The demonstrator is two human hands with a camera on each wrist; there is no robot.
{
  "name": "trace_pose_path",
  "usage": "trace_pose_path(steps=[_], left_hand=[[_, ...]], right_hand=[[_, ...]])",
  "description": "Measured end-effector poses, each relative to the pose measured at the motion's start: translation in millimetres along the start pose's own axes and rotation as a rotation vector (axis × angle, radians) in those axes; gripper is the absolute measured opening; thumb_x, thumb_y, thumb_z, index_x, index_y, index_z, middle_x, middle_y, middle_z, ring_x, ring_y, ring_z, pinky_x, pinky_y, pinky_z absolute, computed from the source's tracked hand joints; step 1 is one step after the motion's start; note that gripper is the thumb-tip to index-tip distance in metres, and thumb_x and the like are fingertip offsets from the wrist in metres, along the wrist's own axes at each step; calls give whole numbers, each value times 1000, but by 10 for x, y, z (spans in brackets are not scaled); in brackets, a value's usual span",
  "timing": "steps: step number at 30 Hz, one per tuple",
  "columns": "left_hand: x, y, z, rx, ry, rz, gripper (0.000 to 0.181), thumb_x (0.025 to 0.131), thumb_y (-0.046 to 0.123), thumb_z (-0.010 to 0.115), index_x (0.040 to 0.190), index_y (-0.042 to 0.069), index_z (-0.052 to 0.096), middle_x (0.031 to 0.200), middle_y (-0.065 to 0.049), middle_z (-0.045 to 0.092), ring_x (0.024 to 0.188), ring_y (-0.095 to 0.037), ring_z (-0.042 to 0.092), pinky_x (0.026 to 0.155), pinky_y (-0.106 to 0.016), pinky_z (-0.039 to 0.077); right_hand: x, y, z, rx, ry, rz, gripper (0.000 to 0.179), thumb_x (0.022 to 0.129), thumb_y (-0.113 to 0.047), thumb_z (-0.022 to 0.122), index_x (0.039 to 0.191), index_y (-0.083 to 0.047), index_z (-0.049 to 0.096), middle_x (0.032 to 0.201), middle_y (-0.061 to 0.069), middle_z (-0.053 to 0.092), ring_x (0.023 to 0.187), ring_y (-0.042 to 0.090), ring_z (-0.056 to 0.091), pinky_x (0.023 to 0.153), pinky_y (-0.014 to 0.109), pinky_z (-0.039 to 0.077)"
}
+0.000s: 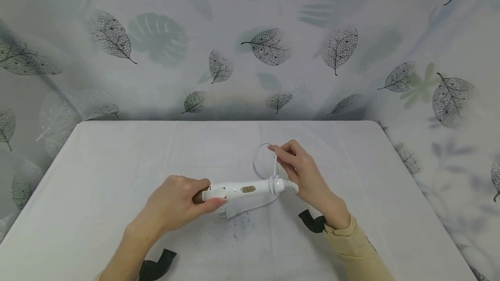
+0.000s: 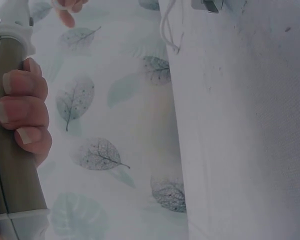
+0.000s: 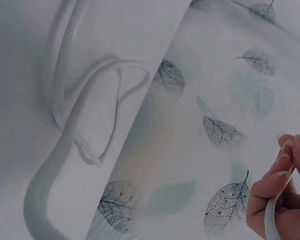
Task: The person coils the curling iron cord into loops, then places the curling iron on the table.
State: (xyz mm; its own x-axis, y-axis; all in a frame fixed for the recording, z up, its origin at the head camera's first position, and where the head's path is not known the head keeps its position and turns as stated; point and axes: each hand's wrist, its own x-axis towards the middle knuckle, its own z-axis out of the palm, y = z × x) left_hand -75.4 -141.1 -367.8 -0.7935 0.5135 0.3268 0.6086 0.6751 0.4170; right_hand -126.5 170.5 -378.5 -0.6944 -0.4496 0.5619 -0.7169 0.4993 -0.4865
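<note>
A white hair iron (image 1: 248, 189) with a brown barrel lies crosswise above the table in the head view. My left hand (image 1: 173, 203) grips its barrel end, and in the left wrist view curled fingers (image 2: 27, 110) wrap the brown barrel (image 2: 12, 165). At the handle end, my right hand (image 1: 306, 172) pinches the thin white cord (image 1: 255, 161), part of which passes round the handle. The right wrist view shows the fingertips (image 3: 285, 175) pressed together on the cord, with looser loops at the left. Below the handle is the two-pin plug (image 1: 231, 214).
A white-covered table (image 1: 117, 155) spreads beneath both hands. Behind it hangs a leaf-patterned cloth (image 1: 242, 16). Curved black pieces show beside the left forearm (image 1: 158, 266) and the right wrist (image 1: 312, 221). Small dark specks (image 1: 238, 227) mark the tabletop near the plug.
</note>
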Motion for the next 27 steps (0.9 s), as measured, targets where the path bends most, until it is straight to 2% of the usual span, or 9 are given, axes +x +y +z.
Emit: trace_pose_path(steps=[4,8,11,15,22,27], left_hand=[[-5,19,3,16,-27,-14,48,91,61,62,64,25,43,54,23,27,49,8,25,45,-15,26],[-11,27,17,44,-74,-37,50,90,65,61,64,26,43,53,23,28,49,6,27,46,-15,27],[-11,40,29,72,-120,-62,49,90,67,58,66,26,46,53,21,29,49,5,28,46,-16,26],[-10,66,39,107,-159,-96,50,90,70,55,69,25,50,52,19,33,49,3,29,47,-18,27],[7,106,68,115,-185,-164,54,88,75,52,67,25,51,51,16,36,48,1,32,46,-19,28],[16,117,87,144,-191,-220,56,85,77,53,62,27,48,51,14,35,48,-1,33,46,-20,28]], right_hand=[[2,22,3,-16,-2,-42,47,84,20,66,127,3,65,96,7,55,79,11,53,68,16,43],[16,39,3,-55,45,-58,40,77,22,70,112,1,73,87,5,64,72,11,60,66,17,47],[26,31,-17,-42,112,-30,31,71,16,79,97,0,77,80,3,71,65,11,65,61,16,48],[27,1,-40,-2,165,-5,26,66,8,85,90,0,78,81,7,76,66,15,70,62,15,50],[26,-30,-30,-41,175,-99,25,66,11,84,87,-1,76,81,7,76,72,18,74,70,21,56],[20,-69,-31,-64,105,-166,33,68,22,77,90,-1,75,83,6,75,71,15,72,69,22,56]])
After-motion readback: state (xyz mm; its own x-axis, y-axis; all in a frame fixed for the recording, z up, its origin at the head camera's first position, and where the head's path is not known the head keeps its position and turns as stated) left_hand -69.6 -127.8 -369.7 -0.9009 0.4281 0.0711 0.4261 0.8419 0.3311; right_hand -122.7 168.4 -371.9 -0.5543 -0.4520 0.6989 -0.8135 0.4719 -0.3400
